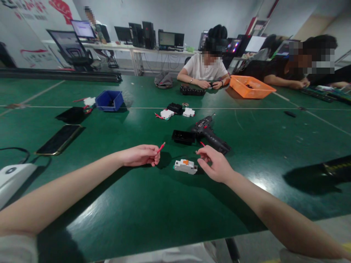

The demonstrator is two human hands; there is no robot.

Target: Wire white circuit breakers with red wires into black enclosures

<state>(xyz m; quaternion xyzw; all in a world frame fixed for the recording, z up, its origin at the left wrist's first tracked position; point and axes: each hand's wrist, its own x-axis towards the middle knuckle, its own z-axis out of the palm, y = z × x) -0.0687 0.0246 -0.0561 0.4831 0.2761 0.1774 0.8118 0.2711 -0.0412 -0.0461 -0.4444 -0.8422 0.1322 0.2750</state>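
Note:
A short red wire (161, 147) is pinched in my left hand (144, 155), its tip pointing up and to the right. My right hand (215, 162) is held with its fingers curled just right of a white circuit breaker (185, 166) with an orange switch, which lies on the green table. A bit of red (202, 144) and a small metallic piece show at my right fingertips, too small to make out. Behind that hand lies a black power drill (210, 134), touching or close to a black open tray (183, 137).
Farther back are white breakers (166, 114), a blue bin (110, 101) and an orange basket (251, 87). At the left lie a phone (59, 140) and a white device (13, 179). A dark cylindrical object (336, 170) is at the right. People sit across the green table (153, 212).

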